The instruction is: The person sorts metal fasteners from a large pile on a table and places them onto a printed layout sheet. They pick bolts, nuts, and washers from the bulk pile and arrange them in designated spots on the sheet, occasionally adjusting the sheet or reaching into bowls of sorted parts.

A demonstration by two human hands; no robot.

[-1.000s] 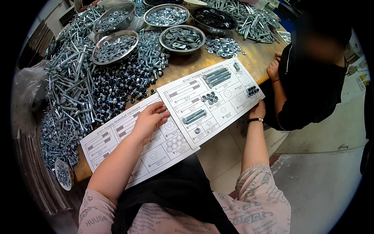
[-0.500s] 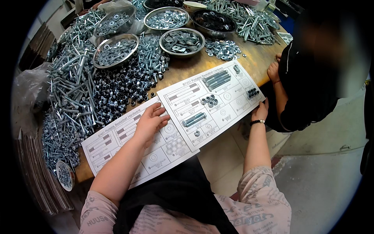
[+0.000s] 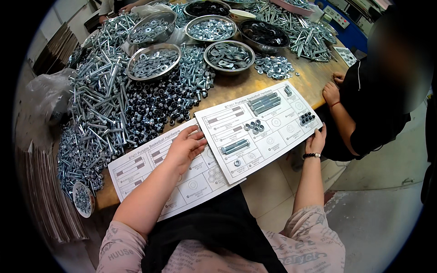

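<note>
Holding the upper card point(image 3: 261, 144) level should steady its bolts point(image 3: 265, 104); it overhangs the tabletop point(image 3: 222, 94) nearside, your right hand point(image 3: 315, 142) clamped on its right end, your left hand point(image 3: 185, 149), grip unclear.

The lower sheet point(image 3: 195, 192) lies partly hidden under the upper sheet point(image 3: 281, 140) and behind the left forearm point(image 3: 148, 200). The right hand's point(image 3: 316, 141) fingertips vanish beneath the upper sheet; whether the left hand point(image 3: 185, 146) touches its edge is unclear. The fine print point(image 3: 240, 170) is too small to read. A co-worker's head point(image 3: 393, 50) is blurred; the top edge cuts off a pink tray point(image 3: 295, 6).
</note>
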